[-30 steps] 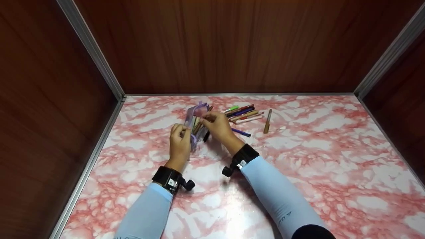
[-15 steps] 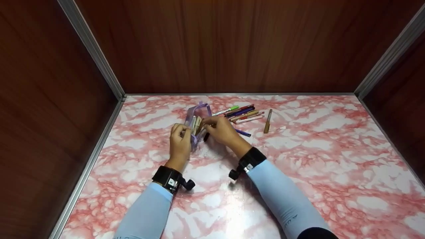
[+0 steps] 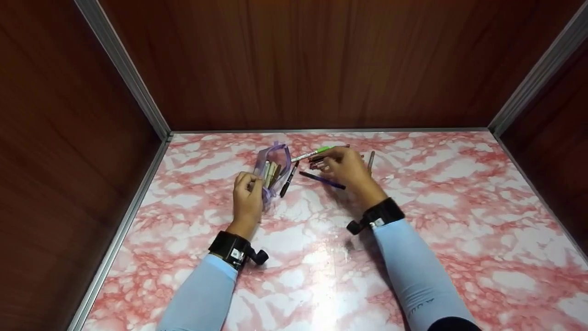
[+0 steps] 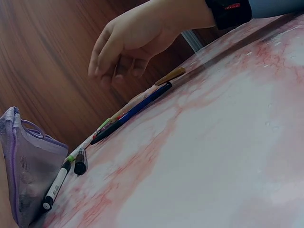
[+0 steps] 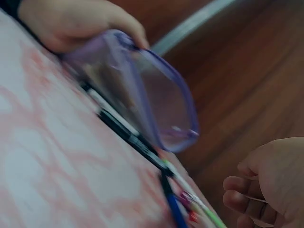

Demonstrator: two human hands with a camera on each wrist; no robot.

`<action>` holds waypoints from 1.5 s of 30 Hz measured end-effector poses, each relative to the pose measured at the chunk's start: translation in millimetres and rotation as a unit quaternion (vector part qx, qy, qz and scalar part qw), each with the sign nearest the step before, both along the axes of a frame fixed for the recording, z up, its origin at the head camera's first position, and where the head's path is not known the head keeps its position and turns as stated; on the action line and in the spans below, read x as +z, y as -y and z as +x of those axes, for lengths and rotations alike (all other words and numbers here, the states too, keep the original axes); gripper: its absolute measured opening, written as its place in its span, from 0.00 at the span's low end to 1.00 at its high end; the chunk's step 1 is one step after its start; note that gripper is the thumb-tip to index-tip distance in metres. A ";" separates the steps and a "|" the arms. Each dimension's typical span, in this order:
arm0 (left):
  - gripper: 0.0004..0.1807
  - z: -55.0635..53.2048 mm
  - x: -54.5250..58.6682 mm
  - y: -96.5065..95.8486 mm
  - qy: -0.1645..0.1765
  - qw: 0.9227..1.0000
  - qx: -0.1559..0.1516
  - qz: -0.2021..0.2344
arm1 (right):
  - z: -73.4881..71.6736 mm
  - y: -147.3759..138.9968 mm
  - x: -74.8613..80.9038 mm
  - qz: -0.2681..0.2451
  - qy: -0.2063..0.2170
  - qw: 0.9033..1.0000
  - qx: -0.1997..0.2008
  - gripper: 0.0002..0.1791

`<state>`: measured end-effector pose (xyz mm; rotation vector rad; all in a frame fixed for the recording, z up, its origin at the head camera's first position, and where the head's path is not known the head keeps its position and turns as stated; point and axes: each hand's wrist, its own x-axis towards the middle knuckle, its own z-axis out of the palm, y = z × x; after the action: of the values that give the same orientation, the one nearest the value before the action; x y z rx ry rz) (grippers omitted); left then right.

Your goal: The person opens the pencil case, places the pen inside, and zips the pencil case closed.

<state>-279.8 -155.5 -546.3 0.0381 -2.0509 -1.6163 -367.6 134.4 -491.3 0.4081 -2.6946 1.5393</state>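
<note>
A purple mesh pencil pouch (image 5: pixel 136 88) stands with its mouth spread, and several beige and brown pens (image 3: pixel 271 173) lie inside it. My left hand (image 3: pixel 248 197) pinches the pouch's near left edge. To the right, my right hand (image 3: pixel 350 169) hovers over a pile of pens with its fingers loosely bent; in the left wrist view nothing shows between them. Under that hand, most of the pile is hidden. A black-and-white marker (image 3: pixel 289 180) lies beside the pouch mouth. A dark blue pen (image 3: pixel 323 179) and a green-capped marker (image 3: pixel 307 154) lie between pouch and right hand.
A brown pen (image 3: pixel 371 161) lies partly hidden just past the right hand. The red-and-white marbled tabletop (image 3: pixel 294 257) is bounded by wood-look panels (image 3: pixel 303 64) at the back and both sides, with grey metal trim (image 3: pixel 128 69) at the corners.
My right hand has drawn back from the pouch mouth and moved right, over the pen pile. The marker beside the pouch is now uncovered. My left hand keeps its grip on the pouch.
</note>
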 end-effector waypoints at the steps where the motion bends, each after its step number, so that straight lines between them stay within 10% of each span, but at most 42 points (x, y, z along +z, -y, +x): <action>1: 0.07 -0.1 0.0 0.2 -0.002 1.000 0.001 0.000 | -0.7 -6.7 2.1 -0.015 0.022 1.000 -0.007 0.15; 17: 0.07 -1.1 -0.6 3.6 -0.010 1.000 0.003 -0.002 | -15.4 -86.3 -0.4 0.131 -0.024 0.979 -0.154 0.20; 45: 0.06 0.1 0.1 -0.5 -0.002 1.000 0.001 -0.001 | -12.4 -101.0 -13.7 0.209 0.079 0.964 -0.145 0.30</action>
<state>-279.7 -154.9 -546.2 0.0380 -2.0488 -1.6121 -380.0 235.4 -505.0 -0.1160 -3.0254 0.9654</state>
